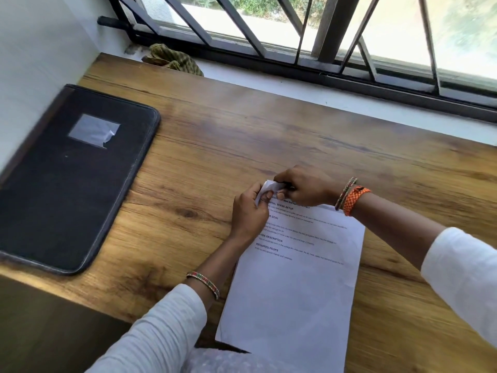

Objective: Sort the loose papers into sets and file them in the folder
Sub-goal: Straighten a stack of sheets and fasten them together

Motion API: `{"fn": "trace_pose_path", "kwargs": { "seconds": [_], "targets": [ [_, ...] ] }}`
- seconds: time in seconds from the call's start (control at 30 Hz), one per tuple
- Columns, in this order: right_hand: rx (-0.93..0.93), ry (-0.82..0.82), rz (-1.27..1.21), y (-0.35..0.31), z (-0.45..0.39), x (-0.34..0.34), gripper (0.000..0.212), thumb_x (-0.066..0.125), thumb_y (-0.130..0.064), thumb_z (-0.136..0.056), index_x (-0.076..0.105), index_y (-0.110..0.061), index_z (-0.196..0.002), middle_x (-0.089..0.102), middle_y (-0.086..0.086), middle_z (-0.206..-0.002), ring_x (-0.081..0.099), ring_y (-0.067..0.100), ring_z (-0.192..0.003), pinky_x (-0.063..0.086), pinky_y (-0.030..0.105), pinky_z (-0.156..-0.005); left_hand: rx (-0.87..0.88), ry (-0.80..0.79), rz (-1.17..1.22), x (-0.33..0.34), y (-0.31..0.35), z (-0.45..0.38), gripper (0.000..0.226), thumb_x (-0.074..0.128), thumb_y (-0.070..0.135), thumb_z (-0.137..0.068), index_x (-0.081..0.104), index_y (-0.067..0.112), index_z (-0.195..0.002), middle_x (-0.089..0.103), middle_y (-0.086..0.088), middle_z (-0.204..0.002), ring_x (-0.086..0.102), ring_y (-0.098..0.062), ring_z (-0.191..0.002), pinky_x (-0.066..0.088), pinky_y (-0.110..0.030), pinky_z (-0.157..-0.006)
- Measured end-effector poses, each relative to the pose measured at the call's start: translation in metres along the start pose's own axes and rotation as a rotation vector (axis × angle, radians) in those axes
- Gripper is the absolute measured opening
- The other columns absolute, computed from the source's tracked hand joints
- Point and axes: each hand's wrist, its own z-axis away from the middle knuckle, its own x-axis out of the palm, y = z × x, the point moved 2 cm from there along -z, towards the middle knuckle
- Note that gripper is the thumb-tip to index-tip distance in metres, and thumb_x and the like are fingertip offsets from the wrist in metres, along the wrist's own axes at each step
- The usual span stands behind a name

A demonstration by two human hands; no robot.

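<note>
A stack of white printed papers (298,278) lies on the wooden desk (215,135) in front of me, its near end hanging over the desk's front edge. My left hand (248,211) pinches the stack's far-left corner, which is bent up. My right hand (304,188) grips the same corner from the other side, and something small and dark shows under its fingers; I cannot tell what it is. A closed black folder (72,181) with a clear label window lies flat at the desk's left side, well apart from the papers.
A crumpled green striped cloth (172,59) sits at the back left by the window sill. A barred window (295,30) runs along the far edge of the desk. A white wall borders the left side. Bare wood shows between the folder and the papers.
</note>
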Motion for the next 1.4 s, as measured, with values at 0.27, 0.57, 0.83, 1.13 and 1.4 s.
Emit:
{"fn": "trace_pose_path", "kwargs": {
  "seconds": [0.27,0.57,0.83,1.13,1.4],
  "targets": [
    [0.031,0.034,0.01,0.001,0.0,-0.002,0.018,0.053,-0.024,-0.093,0.066,-0.011,-0.096,0.066,0.005,-0.083,0.058,0.022,-0.073,0.044,0.032,-0.061,-0.127,-0.01,0.064,-0.001,-0.001,-0.01,0.018,0.061,0.025,-0.092,0.063,0.009,-0.085,0.064,-0.002,-0.072,0.053,-0.009,-0.063,0.04,-0.026,-0.054],
    [0.017,-0.009,0.033,-0.009,0.01,0.009,0.016,0.05,-0.012,-0.093,0.055,-0.006,-0.106,0.059,0.007,-0.091,0.054,0.024,-0.084,0.041,0.035,-0.071,0.011,-0.024,-0.025,-0.002,0.002,0.002,0.014,0.059,0.011,-0.091,0.057,0.02,-0.08,0.053,0.014,-0.061,0.05,0.004,-0.055,0.031,-0.012,-0.049],
    [0.018,0.089,-0.013,-0.012,0.007,0.017,0.009,0.053,-0.009,-0.086,0.049,-0.016,-0.085,0.058,0.006,-0.081,0.046,0.02,-0.074,0.029,0.029,-0.066,0.061,0.011,-0.024,-0.002,-0.003,0.005,0.014,0.059,0.01,-0.09,0.054,0.014,-0.078,0.05,0.012,-0.061,0.046,-0.001,-0.054,0.032,-0.019,-0.049],
    [0.272,0.114,-0.109,0.03,0.022,-0.015,0.027,0.039,-0.029,-0.101,0.057,-0.01,-0.106,0.062,0.009,-0.1,0.055,0.026,-0.091,0.039,0.033,-0.075,-0.049,-0.072,0.036,-0.009,-0.002,-0.001,0.019,0.059,0.024,-0.092,0.06,0.006,-0.088,0.066,-0.009,-0.08,0.058,-0.017,-0.072,0.046,-0.035,-0.06],
    [0.406,0.418,-0.347,0.044,0.079,0.02,0.018,0.068,-0.038,-0.082,0.065,-0.022,-0.089,0.063,-0.006,-0.079,0.057,0.011,-0.071,0.048,0.031,-0.065,-0.395,-0.222,0.207,-0.006,0.011,-0.001,0.042,0.08,0.051,-0.063,0.069,0.016,-0.082,0.074,0.001,-0.08,0.072,-0.018,-0.076,0.059,-0.041,-0.073]
  ]
}}
